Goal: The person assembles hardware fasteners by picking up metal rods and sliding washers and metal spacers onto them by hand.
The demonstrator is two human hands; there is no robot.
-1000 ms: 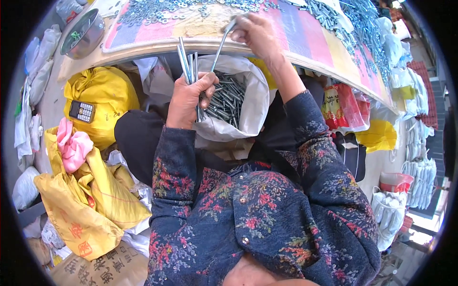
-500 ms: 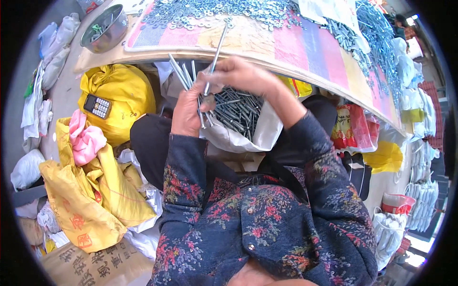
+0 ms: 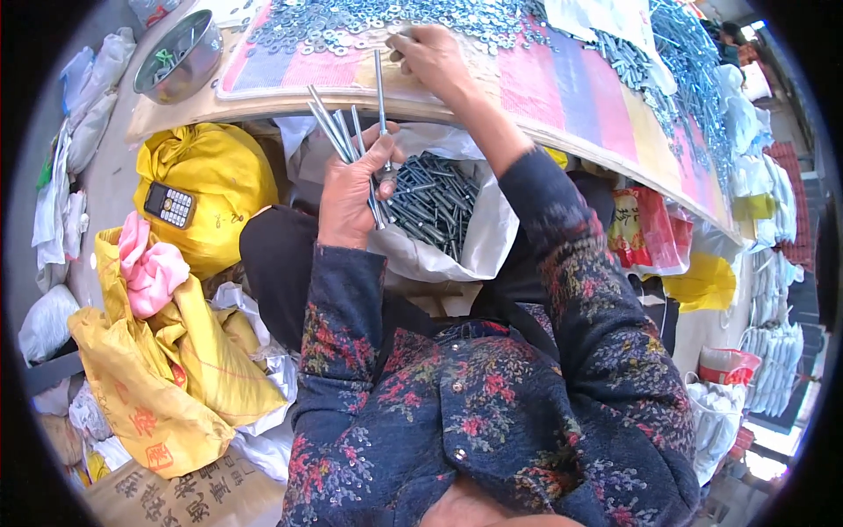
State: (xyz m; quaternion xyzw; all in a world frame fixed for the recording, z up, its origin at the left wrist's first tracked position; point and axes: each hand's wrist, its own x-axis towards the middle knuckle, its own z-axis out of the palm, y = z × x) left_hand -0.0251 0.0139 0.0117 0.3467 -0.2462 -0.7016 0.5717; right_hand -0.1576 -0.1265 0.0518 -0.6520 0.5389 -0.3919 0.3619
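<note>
Since half a second ago my right hand (image 3: 430, 60) has gone up to the washers (image 3: 386, 22) on the board (image 3: 562, 88), fingers pinched there. Nearer, my left hand (image 3: 351, 189) is clamped on a bundle of bolts (image 3: 338, 132) above the bag (image 3: 457, 237). I judge them stiff, heavy and slippery, best held mid-shank.

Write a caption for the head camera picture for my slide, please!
Left hand grips a bundle of long bolts above a white bag of bolts; right hand picks at washers.
</note>
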